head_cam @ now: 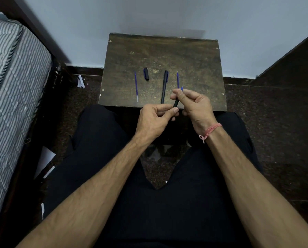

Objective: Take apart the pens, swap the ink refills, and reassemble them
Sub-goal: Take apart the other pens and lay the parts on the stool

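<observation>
Pen barrel (175, 104): black, held by both hands; lower end hidden inside the left hand (154, 120), upper part covered by the right hand (194, 106), only a short middle stretch and a blue tip showing. Refill on the right (177, 80): near end hidden behind the right hand's fingers. Capped pen (164, 86): near end meets the left hand's knuckles; contact cannot be told. Loose cap (146, 73): markings too small to read. Table (194, 65): near edge partly covered by both hands. Mattress (10, 83): cut off by left edge. Forearms: cut off by bottom edge.
</observation>
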`<state>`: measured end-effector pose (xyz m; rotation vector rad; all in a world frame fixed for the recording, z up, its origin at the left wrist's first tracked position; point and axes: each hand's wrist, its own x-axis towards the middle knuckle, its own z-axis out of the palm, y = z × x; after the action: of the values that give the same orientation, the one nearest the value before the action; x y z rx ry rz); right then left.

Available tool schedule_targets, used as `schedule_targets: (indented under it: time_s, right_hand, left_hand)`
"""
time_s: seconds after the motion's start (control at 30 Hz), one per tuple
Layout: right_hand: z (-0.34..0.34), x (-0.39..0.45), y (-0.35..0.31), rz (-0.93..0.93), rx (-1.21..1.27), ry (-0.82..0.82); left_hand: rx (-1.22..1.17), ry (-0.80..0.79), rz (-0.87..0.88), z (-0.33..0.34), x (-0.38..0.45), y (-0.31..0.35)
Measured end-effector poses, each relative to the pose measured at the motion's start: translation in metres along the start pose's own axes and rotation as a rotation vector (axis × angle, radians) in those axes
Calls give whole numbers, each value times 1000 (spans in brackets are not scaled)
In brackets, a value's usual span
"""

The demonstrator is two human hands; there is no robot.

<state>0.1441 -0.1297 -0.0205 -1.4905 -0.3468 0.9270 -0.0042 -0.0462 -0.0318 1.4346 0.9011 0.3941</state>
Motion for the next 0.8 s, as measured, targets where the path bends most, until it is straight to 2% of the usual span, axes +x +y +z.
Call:
schedule_targets:
  time_s: [0.1, 0.37, 0.57, 0.8]
  right_hand:
    - [1, -2, -4, -7, 55, -32]
    - [8, -7, -3, -38, 66, 101]
    - [5, -1, 1, -36, 113, 127]
    - [-1, 1, -1, -27, 76, 120]
  left_hand:
    - [11, 24, 34, -1, -2, 0]
    - [221, 155, 124, 1, -7, 3]
    - [85, 58, 99, -1, -8, 6]
    - [97, -15, 28, -1, -3, -2]
